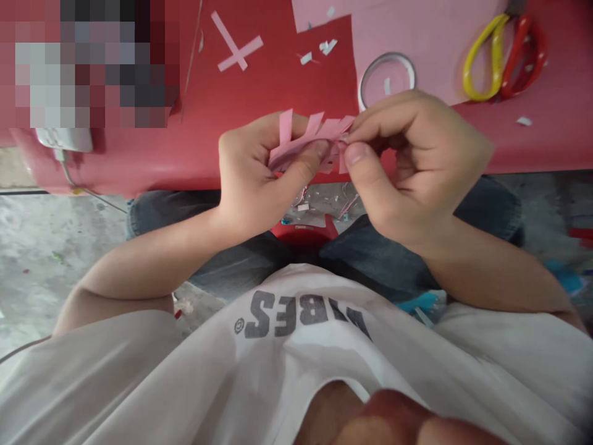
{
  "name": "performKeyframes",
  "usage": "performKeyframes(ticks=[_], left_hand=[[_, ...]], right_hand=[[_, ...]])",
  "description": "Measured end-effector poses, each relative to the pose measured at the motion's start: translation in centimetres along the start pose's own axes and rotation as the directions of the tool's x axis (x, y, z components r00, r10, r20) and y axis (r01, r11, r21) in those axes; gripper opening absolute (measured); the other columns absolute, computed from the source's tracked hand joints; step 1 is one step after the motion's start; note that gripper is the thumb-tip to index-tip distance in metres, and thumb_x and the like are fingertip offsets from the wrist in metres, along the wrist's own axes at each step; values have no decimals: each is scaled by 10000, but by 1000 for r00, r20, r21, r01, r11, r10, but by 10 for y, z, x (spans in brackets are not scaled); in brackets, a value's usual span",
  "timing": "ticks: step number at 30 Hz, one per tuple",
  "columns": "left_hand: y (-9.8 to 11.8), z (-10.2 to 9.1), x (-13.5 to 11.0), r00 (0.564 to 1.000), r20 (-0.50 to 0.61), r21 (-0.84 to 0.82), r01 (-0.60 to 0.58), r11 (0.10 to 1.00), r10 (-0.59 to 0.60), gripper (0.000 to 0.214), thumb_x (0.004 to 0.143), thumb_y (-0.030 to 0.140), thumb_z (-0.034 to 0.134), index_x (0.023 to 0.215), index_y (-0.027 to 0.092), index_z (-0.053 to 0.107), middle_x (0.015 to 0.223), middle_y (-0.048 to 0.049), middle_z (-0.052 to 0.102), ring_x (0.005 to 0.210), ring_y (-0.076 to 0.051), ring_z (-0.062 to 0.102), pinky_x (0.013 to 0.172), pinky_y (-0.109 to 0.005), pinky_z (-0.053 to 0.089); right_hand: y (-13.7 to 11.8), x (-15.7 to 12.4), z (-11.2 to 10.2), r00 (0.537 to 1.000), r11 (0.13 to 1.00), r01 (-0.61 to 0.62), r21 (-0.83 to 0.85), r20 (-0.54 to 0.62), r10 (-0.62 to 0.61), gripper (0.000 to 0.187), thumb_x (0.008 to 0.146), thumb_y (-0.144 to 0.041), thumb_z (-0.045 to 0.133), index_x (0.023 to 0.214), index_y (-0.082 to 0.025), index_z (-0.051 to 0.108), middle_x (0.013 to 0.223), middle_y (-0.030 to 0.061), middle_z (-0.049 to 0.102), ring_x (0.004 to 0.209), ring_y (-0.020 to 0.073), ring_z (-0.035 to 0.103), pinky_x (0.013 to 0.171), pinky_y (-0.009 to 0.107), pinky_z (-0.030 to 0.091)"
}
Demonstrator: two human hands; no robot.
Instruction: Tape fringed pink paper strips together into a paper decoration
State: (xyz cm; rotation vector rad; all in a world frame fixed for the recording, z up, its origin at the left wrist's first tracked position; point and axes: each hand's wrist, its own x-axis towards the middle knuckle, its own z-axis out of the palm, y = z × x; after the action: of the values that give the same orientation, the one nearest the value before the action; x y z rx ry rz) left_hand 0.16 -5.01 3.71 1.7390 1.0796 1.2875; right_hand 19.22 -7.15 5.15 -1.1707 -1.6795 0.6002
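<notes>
Pinching a fringed strip of pink paper [308, 143] between both hands, the person holds it up just beyond the front edge of a red bench [278, 74], above their lap. The left hand [259, 179] has its fingers [245, 139] curled behind the paper, with the thumb pressed across its face, while the right hand [407, 167] closes its thumb and forefinger on the strip's other end, so both hands are gripping. The paper looks thin, light and soft, likely to crease or tear easily, and the narrow tabs standing up along one edge would probably bend at a touch. The solid band below them seems the safer place to take hold, since the tabs look too flimsy to bear a pull. The strip's right end is partly hidden by the right thumb and fingertips, and whether its layers are joined or only overlapped cannot be made out. On the bench lie scissors with yellow and red handles [503, 59], a roll of clear tape [386, 80] on a pink sheet [417, 43], and a cross of pink strips [235, 43]. A pixelated patch hides the upper left corner of the view.
</notes>
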Motion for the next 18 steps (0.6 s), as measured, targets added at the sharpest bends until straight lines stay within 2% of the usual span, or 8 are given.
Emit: performKeyframes(ticks=[7, 12, 18], left_hand=[[-1, -1, -1, 1000, 18, -12, -4, 1000, 4, 70, 926, 242, 793, 905, 191, 836, 719, 9, 738, 583, -87, 604, 510, -228, 441], [0, -2, 0, 998, 40, -24, -43, 999, 44, 54, 932, 235, 795, 894, 201, 815, 698, 43, 692, 579, -46, 546, 514, -203, 415], [4, -6, -1, 996, 83, 34, 19, 999, -22, 61, 959, 204, 763, 936, 229, 814, 729, 63, 686, 628, -40, 555, 568, -199, 439]], right_hand=[[0, 0, 0, 1000, 1000, -9, -18, 13, 9, 54, 942, -281, 673, 891, -272, 659, 868, -11, 721, 769, 163, 654, 657, 340, 530], [1, 0, -1, 999, 999, 9, -37, 41, -7, 81, 897, -182, 697, 907, -261, 680, 880, 3, 729, 755, 163, 655, 647, 349, 527], [-1, 0, -3, 998, 997, 5, -77, 68, 0, 118, 902, -157, 678, 909, -273, 659, 875, -3, 715, 763, 173, 657, 680, 365, 536]])
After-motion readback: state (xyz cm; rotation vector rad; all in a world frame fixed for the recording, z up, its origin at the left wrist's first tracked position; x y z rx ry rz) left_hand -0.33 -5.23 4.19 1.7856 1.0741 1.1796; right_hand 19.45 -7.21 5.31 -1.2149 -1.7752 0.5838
